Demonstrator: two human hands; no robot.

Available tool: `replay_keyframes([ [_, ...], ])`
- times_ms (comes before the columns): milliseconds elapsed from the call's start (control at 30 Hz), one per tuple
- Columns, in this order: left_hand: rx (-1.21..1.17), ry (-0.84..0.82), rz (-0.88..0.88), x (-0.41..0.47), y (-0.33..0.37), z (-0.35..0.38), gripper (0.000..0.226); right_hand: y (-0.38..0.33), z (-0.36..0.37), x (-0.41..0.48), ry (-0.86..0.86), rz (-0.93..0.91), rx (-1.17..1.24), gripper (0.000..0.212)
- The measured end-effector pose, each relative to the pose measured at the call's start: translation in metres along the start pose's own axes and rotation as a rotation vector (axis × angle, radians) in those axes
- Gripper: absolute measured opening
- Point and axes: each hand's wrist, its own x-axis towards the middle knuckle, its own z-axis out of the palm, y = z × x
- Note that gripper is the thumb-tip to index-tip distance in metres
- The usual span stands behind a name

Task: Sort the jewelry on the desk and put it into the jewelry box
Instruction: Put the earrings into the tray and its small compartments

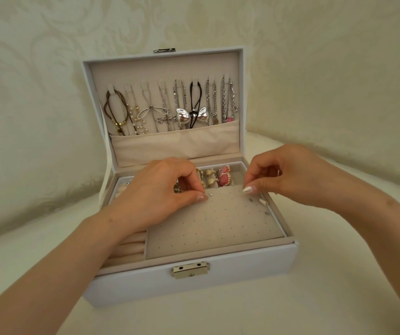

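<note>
A white jewelry box [194,276] stands open in front of me, its lid upright. Several necklaces [170,110] hang on hooks inside the lid above a cream pocket. A grey perforated earring panel [213,221] lies tilted in the tray, its far edge raised. My left hand [160,189] pinches the panel's far left corner beside a tiny stud earring [210,195]. My right hand [278,175] pinches the panel's far right corner with thumb and forefinger. Small studs [264,204] sit along the panel's right edge. Behind the panel, pink heart earrings [224,178] and gold rings [200,177] fill compartments.
Cream ring rolls [128,247] occupy the tray's left side. A silver clasp [190,269] sits on the box front. The box rests on a cream cloth surface [315,298] against patterned cream wallpaper.
</note>
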Motion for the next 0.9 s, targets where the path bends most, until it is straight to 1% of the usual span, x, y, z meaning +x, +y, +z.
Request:
replay_keyframes([
  [167, 0.019, 0.001, 0.011, -0.001, 0.001, 0.001, 0.023, 0.000, 0.002, -0.001, -0.066, 0.008, -0.006, 0.012],
  [467, 0.021, 0.017, -0.009, 0.000, 0.001, 0.002, 0.020, -0.003, 0.004, -0.002, -0.023, 0.014, -0.117, 0.021],
  [600, -0.012, 0.010, -0.001, -0.001, 0.001, 0.001, 0.018, 0.000, -0.002, -0.001, 0.007, -0.002, -0.071, 0.019],
  [700, -0.002, 0.011, -0.001, -0.001, 0.002, 0.001, 0.015, 0.000, -0.009, -0.004, -0.018, 0.008, -0.005, 0.012],
  [900, -0.004, 0.012, -0.009, -0.002, 0.002, 0.002, 0.014, -0.001, 0.000, -0.002, -0.022, 0.020, -0.190, 0.014],
])
